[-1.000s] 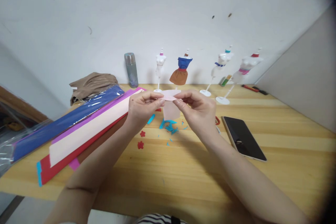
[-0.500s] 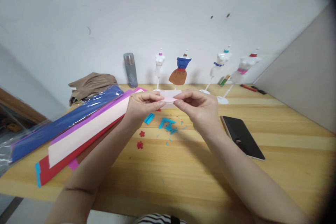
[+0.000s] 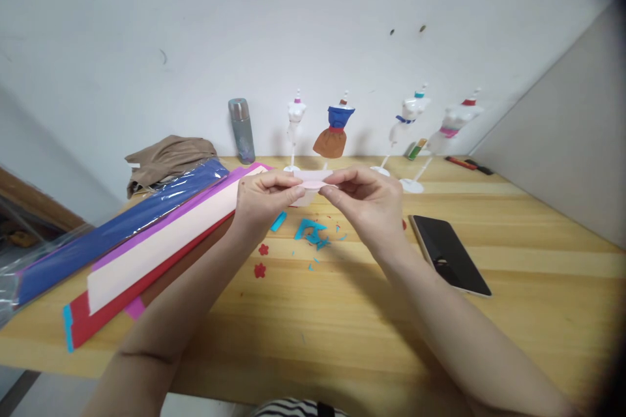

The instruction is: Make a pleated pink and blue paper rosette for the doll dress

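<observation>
Between my two hands a small piece of pale pink paper point(image 3: 313, 176) is held up above the table, its near edge bent over in a fold. My left hand point(image 3: 267, 199) pinches its left end between thumb and fingers. At the right end, my right hand point(image 3: 369, 199) grips it the same way, thumb underneath. Below the hands lie turquoise paper scraps point(image 3: 312, 232) and a turquoise folded strip point(image 3: 278, 221). Two red paper flowers point(image 3: 260, 270) rest on the wood nearer to me.
Long folded crepe paper sheets point(image 3: 171, 241) and a plastic-wrapped blue pack point(image 3: 122, 234) cover the left. Along the wall stand a flask point(image 3: 241, 131) and several small mannequins, one in a blue top and brown skirt point(image 3: 331, 143). A dark tablet point(image 3: 448, 254) lies right.
The near edge of the pink paper is bent a little more, and its lower part shows more below the fingers. Both hands keep their pinch; the view has shifted slightly.
</observation>
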### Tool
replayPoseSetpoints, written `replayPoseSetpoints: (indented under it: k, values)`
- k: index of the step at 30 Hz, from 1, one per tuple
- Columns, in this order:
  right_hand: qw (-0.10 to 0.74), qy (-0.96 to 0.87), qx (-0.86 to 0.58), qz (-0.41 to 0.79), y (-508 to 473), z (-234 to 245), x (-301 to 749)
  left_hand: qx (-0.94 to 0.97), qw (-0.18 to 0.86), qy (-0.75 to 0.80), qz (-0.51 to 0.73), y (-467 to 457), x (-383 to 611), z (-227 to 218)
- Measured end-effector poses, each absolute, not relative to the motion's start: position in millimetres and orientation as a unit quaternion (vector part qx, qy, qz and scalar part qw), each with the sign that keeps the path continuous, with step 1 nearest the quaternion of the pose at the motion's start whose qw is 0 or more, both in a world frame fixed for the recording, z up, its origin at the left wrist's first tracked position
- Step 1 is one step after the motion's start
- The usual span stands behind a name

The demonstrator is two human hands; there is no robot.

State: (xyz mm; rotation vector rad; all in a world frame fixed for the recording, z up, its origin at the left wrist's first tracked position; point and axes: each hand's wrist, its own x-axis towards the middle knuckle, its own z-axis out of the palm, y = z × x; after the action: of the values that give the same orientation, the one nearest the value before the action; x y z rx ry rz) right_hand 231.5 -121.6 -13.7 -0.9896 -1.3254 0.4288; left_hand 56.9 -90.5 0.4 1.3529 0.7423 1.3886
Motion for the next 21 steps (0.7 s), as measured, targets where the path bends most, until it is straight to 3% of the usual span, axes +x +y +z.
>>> replayPoseSetpoints:
  k: [21]
  values:
    - [0.676,-0.555,-0.418,0.245,-127,-6,228,0.56,0.525,0.302,0.565,-94,59,5]
